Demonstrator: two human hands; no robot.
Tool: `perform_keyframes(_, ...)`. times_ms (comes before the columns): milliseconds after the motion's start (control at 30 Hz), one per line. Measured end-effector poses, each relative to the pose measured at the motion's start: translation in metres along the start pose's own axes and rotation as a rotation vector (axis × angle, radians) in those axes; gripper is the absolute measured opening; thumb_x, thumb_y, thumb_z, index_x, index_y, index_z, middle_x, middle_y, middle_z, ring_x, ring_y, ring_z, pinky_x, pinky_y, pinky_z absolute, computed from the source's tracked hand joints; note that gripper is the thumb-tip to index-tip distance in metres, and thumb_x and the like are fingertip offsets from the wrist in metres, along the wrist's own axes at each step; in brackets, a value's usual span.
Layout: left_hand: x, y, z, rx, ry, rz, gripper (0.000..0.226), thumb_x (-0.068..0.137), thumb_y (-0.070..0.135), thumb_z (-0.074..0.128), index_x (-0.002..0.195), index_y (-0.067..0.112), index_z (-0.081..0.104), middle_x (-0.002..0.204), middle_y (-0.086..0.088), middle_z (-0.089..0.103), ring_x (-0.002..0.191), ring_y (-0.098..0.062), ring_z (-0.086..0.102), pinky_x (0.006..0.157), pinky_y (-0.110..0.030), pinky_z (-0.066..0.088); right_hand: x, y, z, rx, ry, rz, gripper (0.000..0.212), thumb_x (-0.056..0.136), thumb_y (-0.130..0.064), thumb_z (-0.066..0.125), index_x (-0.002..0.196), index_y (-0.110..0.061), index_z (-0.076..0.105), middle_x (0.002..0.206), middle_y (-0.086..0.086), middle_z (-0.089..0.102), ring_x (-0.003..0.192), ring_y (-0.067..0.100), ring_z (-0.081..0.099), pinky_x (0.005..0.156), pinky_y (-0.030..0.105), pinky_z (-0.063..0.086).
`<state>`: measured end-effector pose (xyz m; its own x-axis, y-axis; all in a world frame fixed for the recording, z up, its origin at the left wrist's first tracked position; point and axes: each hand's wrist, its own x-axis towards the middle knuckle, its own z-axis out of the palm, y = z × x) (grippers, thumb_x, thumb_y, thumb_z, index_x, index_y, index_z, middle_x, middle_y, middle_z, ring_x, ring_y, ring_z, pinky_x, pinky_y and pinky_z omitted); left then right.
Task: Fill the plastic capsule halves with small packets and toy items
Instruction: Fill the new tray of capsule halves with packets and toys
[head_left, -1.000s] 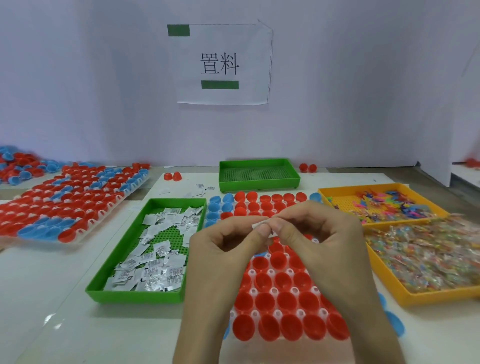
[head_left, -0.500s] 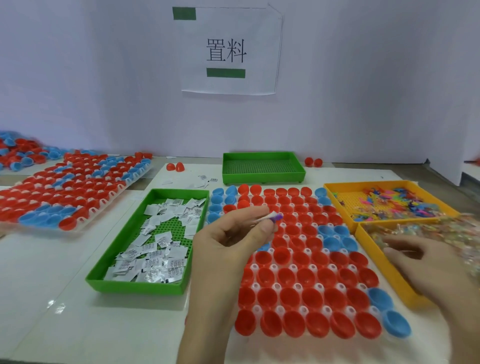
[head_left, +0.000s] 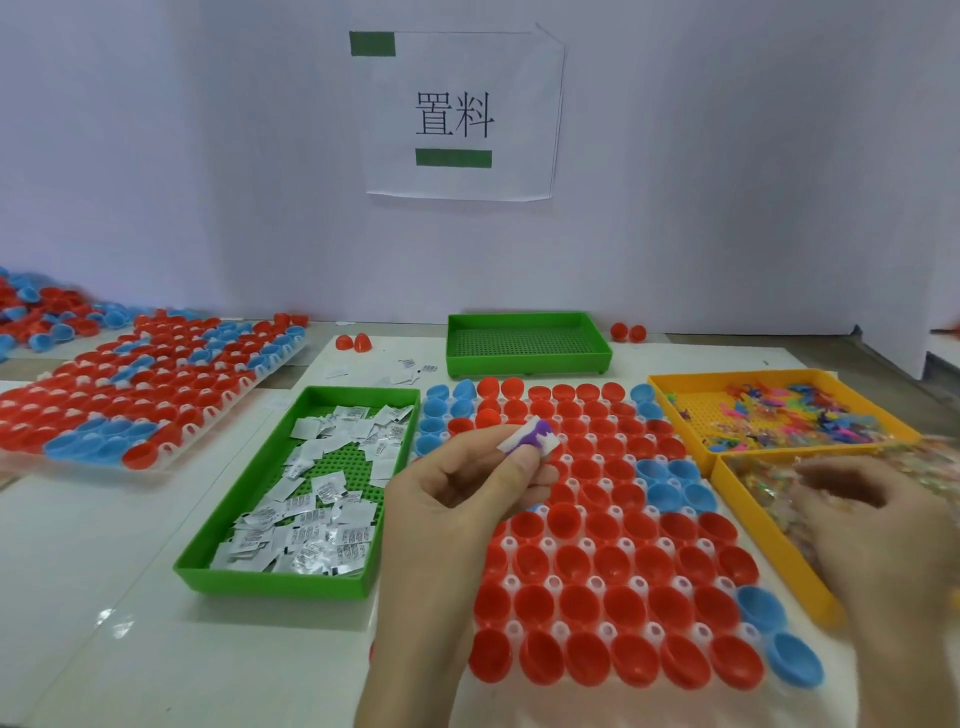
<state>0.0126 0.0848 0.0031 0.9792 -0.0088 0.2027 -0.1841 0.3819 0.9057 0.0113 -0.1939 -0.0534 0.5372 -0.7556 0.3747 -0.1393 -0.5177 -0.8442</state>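
The red and blue capsule halves (head_left: 579, 564) sit open side up in a white holder on the tabletop (head_left: 130, 597), directly in front of the person. Above their far rows the left hand (head_left: 467, 499) is raised, wrist low and palm turned inward. Its thumb and fingertips pinch a white packet (head_left: 511, 441) together with a purple toy piece (head_left: 540, 430). The right hand (head_left: 872, 525) reaches out over the near yellow tray (head_left: 779, 556) of clear packets. It is blurred, so I cannot tell whether its fingers grip anything. A green tray (head_left: 275, 584) of white packets lies just left of the holder.
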Motion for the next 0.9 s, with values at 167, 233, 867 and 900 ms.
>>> perform_keyframes(167,-0.001,0.0,0.001,-0.004,-0.031,-0.013,0.031,0.061,0.032,0.083,0.089,0.02,0.082,0.085,-0.012,0.078,0.082,-0.022,0.077,0.071,-0.021,0.058,-0.005,-0.02,-0.011,0.261,0.058,-0.116,0.033,0.082,-0.004,0.076,0.082,-0.036,0.067,0.078,-0.017,0.068,0.077,0.002,0.068,0.063,0.009,0.052)
perform_keyframes(233,-0.001,0.0,0.003,0.009,-0.066,-0.022,0.026,0.066,0.026,0.09,0.09,0.019,0.082,0.086,-0.012,0.078,0.083,-0.022,0.076,0.072,-0.021,0.058,-0.014,-0.041,-0.014,0.4,-0.029,-0.163,0.035,0.081,-0.004,0.078,0.084,-0.038,0.069,0.084,-0.016,0.072,0.079,0.001,0.071,0.066,0.008,0.053)
perform_keyframes(867,-0.008,0.002,0.012,0.088,0.002,0.073,0.032,0.054,0.03,0.093,0.084,0.024,0.082,0.076,-0.003,0.075,0.077,-0.019,0.072,0.07,-0.026,0.056,-0.074,-0.124,-0.004,0.702,-0.46,-0.322,0.025,0.075,0.002,0.079,0.086,-0.019,0.075,0.082,-0.001,0.076,0.079,0.013,0.073,0.074,0.018,0.056)
perform_keyframes(900,-0.008,0.003,0.012,0.087,-0.026,0.074,0.031,0.056,0.028,0.092,0.084,0.024,0.082,0.075,-0.003,0.075,0.075,-0.017,0.071,0.069,-0.023,0.056,-0.075,-0.125,-0.004,0.696,-0.462,-0.321,0.025,0.075,0.002,0.079,0.087,-0.02,0.075,0.083,-0.002,0.076,0.08,0.013,0.073,0.074,0.018,0.057)
